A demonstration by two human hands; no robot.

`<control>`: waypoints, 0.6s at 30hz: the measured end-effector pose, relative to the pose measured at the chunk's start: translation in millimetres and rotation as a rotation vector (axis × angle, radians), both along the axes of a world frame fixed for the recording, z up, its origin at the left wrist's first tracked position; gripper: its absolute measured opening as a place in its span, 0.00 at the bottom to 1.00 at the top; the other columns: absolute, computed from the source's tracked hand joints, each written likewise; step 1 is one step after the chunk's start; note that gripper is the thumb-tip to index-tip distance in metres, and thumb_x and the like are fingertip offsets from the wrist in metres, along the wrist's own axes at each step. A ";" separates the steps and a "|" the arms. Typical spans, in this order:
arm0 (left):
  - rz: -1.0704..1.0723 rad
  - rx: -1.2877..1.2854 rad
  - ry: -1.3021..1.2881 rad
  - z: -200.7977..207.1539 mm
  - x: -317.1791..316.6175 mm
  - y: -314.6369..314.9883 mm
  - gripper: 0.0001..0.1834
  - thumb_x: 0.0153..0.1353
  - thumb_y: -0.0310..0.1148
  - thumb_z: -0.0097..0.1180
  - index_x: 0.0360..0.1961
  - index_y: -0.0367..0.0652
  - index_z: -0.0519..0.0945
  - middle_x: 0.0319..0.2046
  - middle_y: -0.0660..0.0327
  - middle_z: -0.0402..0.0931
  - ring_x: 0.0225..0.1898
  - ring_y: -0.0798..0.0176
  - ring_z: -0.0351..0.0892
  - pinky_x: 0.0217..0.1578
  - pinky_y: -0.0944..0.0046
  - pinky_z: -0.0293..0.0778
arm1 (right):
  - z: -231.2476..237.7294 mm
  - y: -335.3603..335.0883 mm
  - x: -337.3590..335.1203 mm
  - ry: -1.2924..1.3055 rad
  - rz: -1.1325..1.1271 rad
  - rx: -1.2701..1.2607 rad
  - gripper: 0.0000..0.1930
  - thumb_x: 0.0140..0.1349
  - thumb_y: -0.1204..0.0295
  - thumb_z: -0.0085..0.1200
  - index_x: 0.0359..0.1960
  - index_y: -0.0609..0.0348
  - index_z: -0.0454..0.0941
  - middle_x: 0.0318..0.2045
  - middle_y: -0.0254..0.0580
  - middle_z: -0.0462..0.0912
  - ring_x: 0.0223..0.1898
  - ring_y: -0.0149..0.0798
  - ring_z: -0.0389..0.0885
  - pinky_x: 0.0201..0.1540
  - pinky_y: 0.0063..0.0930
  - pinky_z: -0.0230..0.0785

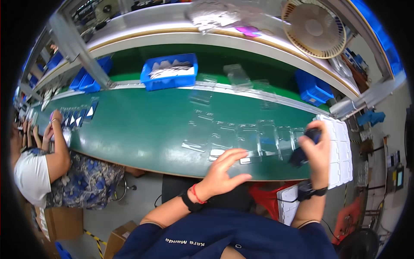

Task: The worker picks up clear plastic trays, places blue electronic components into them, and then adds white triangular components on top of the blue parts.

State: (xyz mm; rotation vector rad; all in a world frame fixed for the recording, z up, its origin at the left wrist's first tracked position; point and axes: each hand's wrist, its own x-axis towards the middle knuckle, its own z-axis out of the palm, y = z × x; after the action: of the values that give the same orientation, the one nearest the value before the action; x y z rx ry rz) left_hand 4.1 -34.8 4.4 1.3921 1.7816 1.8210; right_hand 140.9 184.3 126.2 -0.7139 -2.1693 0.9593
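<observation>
Clear plastic packages lie in a row on the green worktable. My left hand reaches over the row's near edge, fingers spread and holding nothing; its fingertips are close to the packages, though contact is unclear. At the row's right end, my right hand is closed around a small dark object. Motion smears that object, so its kind cannot be made out. Right beside this hand stand white moulded trays. More clear packages lie farther back, near the metal rail.
A blue bin with white pieces stands at the back; another blue bin is at back right. Above runs a shelf carrying a fan. A co-worker sits at the left, near dark flat packages.
</observation>
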 end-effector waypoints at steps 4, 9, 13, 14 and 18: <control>-0.545 0.123 -0.826 -7.7 9.9 14.0 0.59 0.44 0.31 0.71 0.70 0.44 0.41 0.66 0.56 0.49 0.66 0.60 0.51 0.64 0.57 0.52 | -49.1 -84.6 -60.2 0.053 0.199 -0.201 0.19 0.41 0.78 0.61 0.38 0.58 0.70 0.32 0.35 0.71 0.34 0.28 0.70 0.38 0.23 0.67; -0.499 0.167 -1.330 0.7 -15.7 -20.0 0.31 0.52 0.17 0.57 0.58 0.42 0.64 0.49 0.60 0.69 0.51 0.64 0.72 0.51 0.60 0.75 | -78.6 -109.2 -99.5 0.017 0.422 -0.388 0.27 0.47 0.68 0.68 0.46 0.62 0.69 0.38 0.40 0.73 0.38 0.29 0.72 0.39 0.24 0.68; -0.362 0.179 -1.362 -7.0 -31.2 -45.8 0.25 0.54 0.18 0.56 0.54 0.34 0.66 0.45 0.52 0.73 0.46 0.55 0.78 0.45 0.53 0.80 | -82.6 -107.3 -111.7 -0.117 0.562 -0.573 0.25 0.53 0.72 0.63 0.52 0.66 0.68 0.41 0.44 0.78 0.37 0.27 0.76 0.39 0.23 0.72; -0.326 0.197 -1.370 -6.6 -34.5 -50.4 0.24 0.55 0.18 0.55 0.54 0.33 0.67 0.45 0.52 0.74 0.46 0.54 0.78 0.44 0.54 0.80 | -84.1 -111.4 -115.0 -0.051 0.609 -0.645 0.19 0.56 0.75 0.60 0.48 0.67 0.71 0.37 0.42 0.80 0.34 0.26 0.77 0.37 0.20 0.72; -0.255 0.265 -1.359 -8.7 -46.2 -65.8 0.22 0.58 0.22 0.54 0.54 0.35 0.66 0.45 0.53 0.74 0.46 0.54 0.78 0.42 0.54 0.81 | -87.0 -116.2 -127.7 -0.079 0.588 -0.835 0.10 0.57 0.77 0.59 0.38 0.66 0.73 0.28 0.37 0.80 0.26 0.24 0.77 0.30 0.18 0.72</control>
State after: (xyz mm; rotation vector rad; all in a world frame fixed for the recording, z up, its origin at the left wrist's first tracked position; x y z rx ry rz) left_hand -42.1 -100.7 -4.3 0.1454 0.6290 2.0255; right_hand 13.3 68.1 39.2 -0.4549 -2.0341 2.2385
